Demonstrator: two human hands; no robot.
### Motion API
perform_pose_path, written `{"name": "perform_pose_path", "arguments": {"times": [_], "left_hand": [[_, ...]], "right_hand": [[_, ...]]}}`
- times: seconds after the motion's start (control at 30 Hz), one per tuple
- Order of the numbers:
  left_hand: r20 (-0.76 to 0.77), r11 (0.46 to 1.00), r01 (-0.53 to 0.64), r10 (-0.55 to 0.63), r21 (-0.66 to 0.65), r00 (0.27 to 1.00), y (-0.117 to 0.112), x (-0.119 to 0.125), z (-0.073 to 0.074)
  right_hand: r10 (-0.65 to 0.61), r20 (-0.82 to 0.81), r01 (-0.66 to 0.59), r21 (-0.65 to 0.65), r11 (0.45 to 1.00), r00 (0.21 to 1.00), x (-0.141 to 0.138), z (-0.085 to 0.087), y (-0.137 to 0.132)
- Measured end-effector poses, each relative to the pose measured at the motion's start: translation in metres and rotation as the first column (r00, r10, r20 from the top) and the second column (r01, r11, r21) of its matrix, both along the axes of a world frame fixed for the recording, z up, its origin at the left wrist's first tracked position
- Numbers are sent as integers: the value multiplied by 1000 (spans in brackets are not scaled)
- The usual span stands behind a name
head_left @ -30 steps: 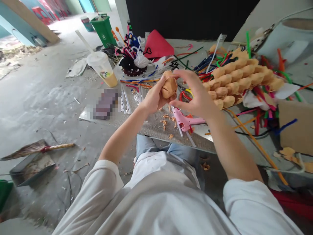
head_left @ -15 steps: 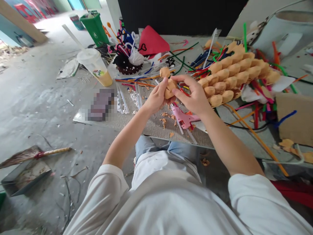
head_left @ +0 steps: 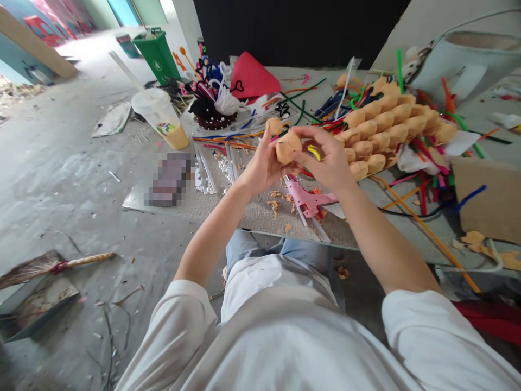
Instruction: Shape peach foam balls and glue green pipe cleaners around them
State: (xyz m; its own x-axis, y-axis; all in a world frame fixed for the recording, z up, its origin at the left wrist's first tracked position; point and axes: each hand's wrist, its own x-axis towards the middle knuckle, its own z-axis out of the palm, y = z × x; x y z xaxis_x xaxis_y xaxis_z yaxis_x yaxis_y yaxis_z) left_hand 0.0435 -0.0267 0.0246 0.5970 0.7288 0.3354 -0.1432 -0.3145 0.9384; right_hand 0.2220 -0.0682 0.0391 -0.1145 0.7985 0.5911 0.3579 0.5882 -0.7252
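Observation:
Between my two hands is a tan, lumpy ball [head_left: 288,146] with a creased surface. My left hand [head_left: 262,168] supports it from the left and below, with the thumb upright beside it. From the right, my right hand [head_left: 328,157] grips it with thumb and fingers, partly hiding its right side. Just behind lies a smaller tan ball [head_left: 273,126] on the table. Below my hands, a pink glue gun [head_left: 307,198] rests among tan scraps [head_left: 274,205] and clear glue sticks [head_left: 321,231]. Rows of similar tan lumps [head_left: 380,127] stand joined together to the right.
A plastic cup with a straw [head_left: 160,117] and a blurred-out rectangle [head_left: 169,179] are at the left. Behind are a dark decorated piece with pearls [head_left: 215,117] and red sheet [head_left: 254,76]. Colourful pipe cleaners [head_left: 407,212] and a large pale pitcher [head_left: 472,70] are at the right.
The ball has turned in my hands and now shows more of its surface. My fingers have spread slightly apart around it, and the view has shifted a little.

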Motion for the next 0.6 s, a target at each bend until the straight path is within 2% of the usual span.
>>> {"name": "perform_pose_path", "arguments": {"times": [0.07,0.1,0.13,0.2,0.27,0.33,0.4,0.47,0.6], "left_hand": [[45,984,168,-165,-62,985,1,-4,-3],[61,978,201,-198,-51,978,1,-5,-7],[73,987,159,-159,7,985,0,-4,-11],[102,984,-25,7,175,995,-1,-2,-19],[162,937,-209,168,279,972,-1,0,-25],[214,895,-297,235,332,948,1,0,-26],[223,894,-278,209,350,952,4,-4,-23],[199,916,-212,150,341,969,7,-9,-19],[138,941,-139,101,307,985,5,-14,-15]], "right_hand": [[26,-131,-34,-60,998,991,4,-1,4],[37,-171,-51,-77,996,985,5,-2,6],[47,-195,-65,-84,994,980,5,-2,7],[69,-233,-89,-79,993,970,3,-3,7],[91,-274,-113,-66,991,958,-1,-3,5],[121,-289,-144,-59,988,950,-4,-2,2],[149,-279,-175,-71,982,949,-4,0,0],[147,-257,-179,-104,978,955,-1,2,-2],[78,-194,-109,-153,982,978,2,4,-4]]}}
